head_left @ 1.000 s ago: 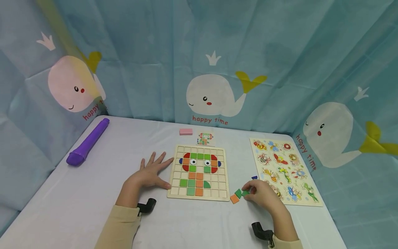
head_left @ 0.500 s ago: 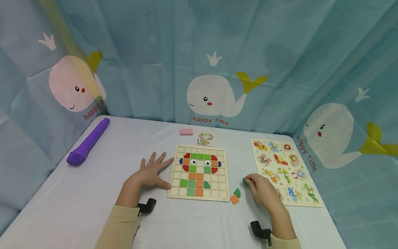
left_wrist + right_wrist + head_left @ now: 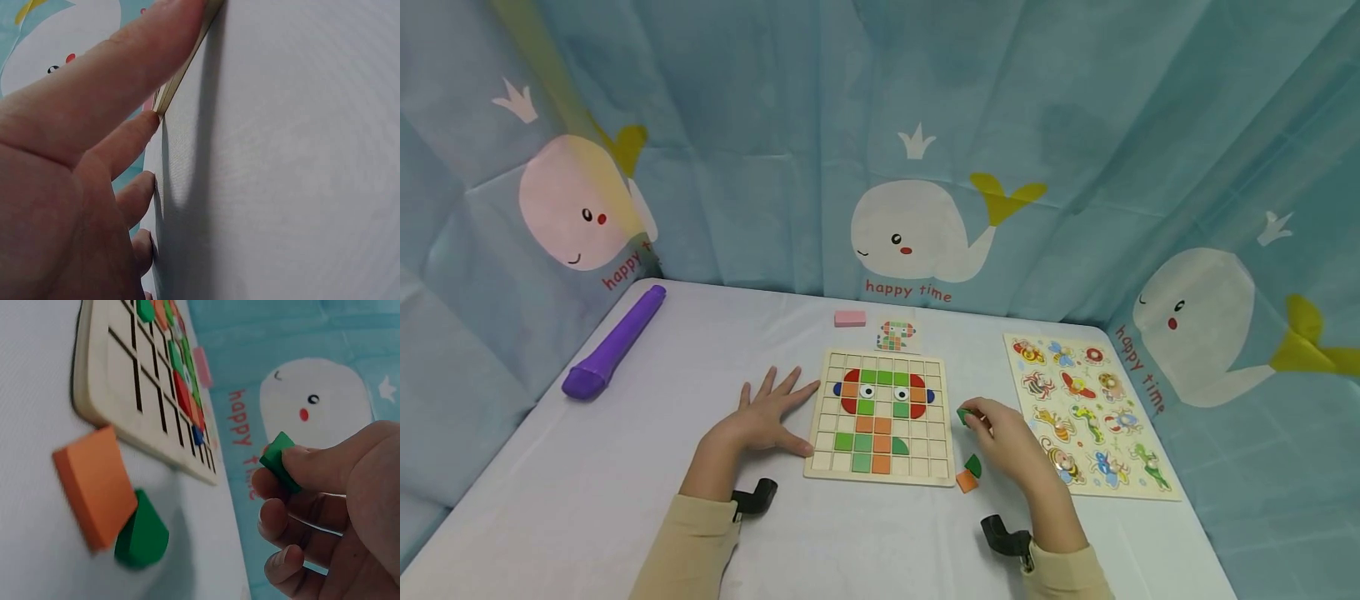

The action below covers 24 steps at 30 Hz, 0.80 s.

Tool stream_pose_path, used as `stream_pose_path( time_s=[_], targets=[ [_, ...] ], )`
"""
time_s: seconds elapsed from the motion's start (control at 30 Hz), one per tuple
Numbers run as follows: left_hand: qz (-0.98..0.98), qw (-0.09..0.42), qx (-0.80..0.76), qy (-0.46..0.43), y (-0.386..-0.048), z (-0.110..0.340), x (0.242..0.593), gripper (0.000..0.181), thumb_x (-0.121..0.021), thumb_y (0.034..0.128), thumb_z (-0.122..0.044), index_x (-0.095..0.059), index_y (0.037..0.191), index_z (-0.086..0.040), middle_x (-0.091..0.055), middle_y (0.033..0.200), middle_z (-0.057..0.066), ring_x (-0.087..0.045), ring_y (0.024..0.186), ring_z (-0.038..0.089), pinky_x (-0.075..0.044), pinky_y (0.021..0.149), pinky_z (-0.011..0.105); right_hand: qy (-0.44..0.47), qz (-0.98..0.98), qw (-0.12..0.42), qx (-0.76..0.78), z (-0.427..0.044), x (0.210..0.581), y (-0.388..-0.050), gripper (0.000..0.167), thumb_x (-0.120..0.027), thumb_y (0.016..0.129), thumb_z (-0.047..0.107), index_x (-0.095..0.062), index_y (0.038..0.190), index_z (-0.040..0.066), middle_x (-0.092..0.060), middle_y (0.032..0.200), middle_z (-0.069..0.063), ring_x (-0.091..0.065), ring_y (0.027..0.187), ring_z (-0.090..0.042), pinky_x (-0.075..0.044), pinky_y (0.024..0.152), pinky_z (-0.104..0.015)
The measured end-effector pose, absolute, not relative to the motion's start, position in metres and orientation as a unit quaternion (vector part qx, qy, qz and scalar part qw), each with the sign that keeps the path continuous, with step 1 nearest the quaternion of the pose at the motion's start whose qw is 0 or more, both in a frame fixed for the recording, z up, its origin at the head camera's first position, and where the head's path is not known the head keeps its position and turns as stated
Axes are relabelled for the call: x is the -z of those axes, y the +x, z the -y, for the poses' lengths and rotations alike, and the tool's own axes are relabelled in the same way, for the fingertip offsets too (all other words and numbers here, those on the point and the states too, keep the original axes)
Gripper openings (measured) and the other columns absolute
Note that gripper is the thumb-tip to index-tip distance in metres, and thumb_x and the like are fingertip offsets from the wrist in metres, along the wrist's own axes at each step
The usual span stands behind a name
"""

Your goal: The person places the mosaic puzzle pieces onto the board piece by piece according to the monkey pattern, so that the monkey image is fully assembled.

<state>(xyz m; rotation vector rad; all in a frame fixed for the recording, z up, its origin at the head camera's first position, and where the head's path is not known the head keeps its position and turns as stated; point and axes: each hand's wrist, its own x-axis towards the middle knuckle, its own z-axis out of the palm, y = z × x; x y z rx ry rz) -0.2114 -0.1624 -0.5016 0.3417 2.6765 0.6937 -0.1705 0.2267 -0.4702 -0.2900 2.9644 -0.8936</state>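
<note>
A wooden grid board (image 3: 925, 462) lies mid-table, with coloured tiles set in it as a figure with two eyes. My left hand (image 3: 760, 418) rests spread at the board's left side; its thumb and index fingertips touch the edge, also visible in the left wrist view. Just right of the board, my right hand (image 3: 1009, 437) pinches a green tile (image 3: 279, 461) between thumb and index finger, above the table. Below it on the table lie a green quarter-round tile (image 3: 973, 465) and an orange square tile (image 3: 967, 481), touching each other near the board's lower right corner.
A pattern card (image 3: 896, 335) and a pink block (image 3: 850, 318) lie behind the board. To the right is an insect picture board (image 3: 1093, 417). A purple microphone-shaped object (image 3: 613, 343) lies far left. A whale-print curtain (image 3: 760, 225) encloses the table.
My right hand has picked up the green tile from beside the loose pieces and carried it up, then left toward the board. The left hand stays put.
</note>
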Motion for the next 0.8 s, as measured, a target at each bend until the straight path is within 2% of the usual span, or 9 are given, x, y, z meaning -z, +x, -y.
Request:
stream_pose_path(
  time_s=[0.1,0.27,0.47,0.73,0.8],
  targets=[
    [-0.945,0.176,-0.246,0.121,-0.211,0.162,0.502,0.118,-0.091,0.0600,-0.056,-0.034,0.159,-0.028,-0.008,0.171,0.012,0.012,0.154,0.046,0.012,0.116,0.072,-0.093,-0.948,0.029,0.302,-0.217,0.469,-0.175,0.020,-0.063,0.101,0.019,-0.067,0.120,0.013,-0.069,0.098,0.001,-0.057,0.080,-0.011,-0.051,0.071,-0.029],
    [-0.945,0.177,-0.247,0.118,-0.211,0.162,0.502,0.118,-0.091,0.0597,-0.057,-0.034,0.159,-0.028,-0.008,0.171,0.012,0.012,0.154,0.046,0.013,0.116,0.072,-0.101,-0.940,0.027,0.325,-0.204,0.470,-0.183,0.015,-0.067,0.098,0.021,-0.067,0.112,0.014,-0.068,0.089,0.004,-0.056,0.074,-0.011,-0.047,0.064,-0.024],
    [-0.946,0.176,-0.245,0.116,-0.211,0.163,0.503,0.118,-0.091,0.0592,-0.058,-0.034,0.159,-0.029,-0.009,0.171,0.012,0.011,0.154,0.046,0.012,0.116,0.072,-0.115,-0.934,0.030,0.338,-0.185,0.473,-0.189,0.010,-0.069,0.097,0.019,-0.070,0.107,0.018,-0.069,0.087,0.001,-0.056,0.074,-0.011,-0.047,0.065,-0.027],
    [-0.947,0.177,-0.243,0.114,-0.211,0.162,0.503,0.118,-0.091,0.0590,-0.058,-0.034,0.158,-0.029,-0.009,0.171,0.012,0.011,0.154,0.045,0.012,0.116,0.072,-0.129,-0.926,0.029,0.353,-0.159,0.478,-0.196,0.016,-0.069,0.096,0.017,-0.072,0.112,0.015,-0.069,0.091,0.005,-0.056,0.074,-0.011,-0.049,0.067,-0.027],
    [-0.947,0.175,-0.243,0.113,-0.211,0.161,0.502,0.118,-0.091,0.0589,-0.058,-0.035,0.158,-0.029,-0.009,0.171,0.012,0.011,0.154,0.045,0.012,0.117,0.072,-0.127,-0.924,0.027,0.359,-0.151,0.480,-0.199,0.015,-0.072,0.095,0.018,-0.071,0.109,0.014,-0.068,0.088,0.006,-0.056,0.074,-0.011,-0.049,0.068,-0.027]
  ],
)
